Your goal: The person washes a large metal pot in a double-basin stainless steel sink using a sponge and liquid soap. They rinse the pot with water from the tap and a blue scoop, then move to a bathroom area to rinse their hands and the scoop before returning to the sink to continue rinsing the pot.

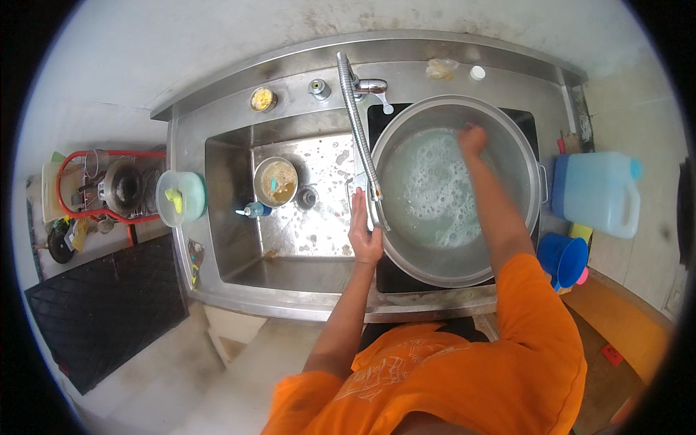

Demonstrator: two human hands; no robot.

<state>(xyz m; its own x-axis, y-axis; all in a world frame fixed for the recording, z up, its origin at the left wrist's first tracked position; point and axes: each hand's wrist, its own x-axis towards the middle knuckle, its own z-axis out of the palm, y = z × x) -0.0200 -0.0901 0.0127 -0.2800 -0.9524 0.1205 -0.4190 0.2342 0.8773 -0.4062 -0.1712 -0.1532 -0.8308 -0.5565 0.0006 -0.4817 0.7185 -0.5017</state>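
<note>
A large round metal pot point(514, 138) of cloudy, foamy water stands over the right basin. My right hand point(472, 140) is inside it at the far wall, fingers curled; whether it holds something is hidden. Against the pot's left rim rests my left hand point(365, 234), fingers extended, below the flexible metal spout point(353, 114) of the faucet point(372, 87). In the left steel sink point(304, 272), a small metal bowl point(277, 202) of murky liquid and scraps sits beside the drain point(307, 198), with a small blue bottle point(254, 210) near it.
A plastic tub point(182, 215) with a yellow-green item stands left of the sink. On the right are a large jug point(598, 190) of blue liquid and a blue plastic dipper point(560, 258). Behind lie a small tin point(263, 100), a crumpled plastic bag point(441, 68) and a white cap point(477, 73).
</note>
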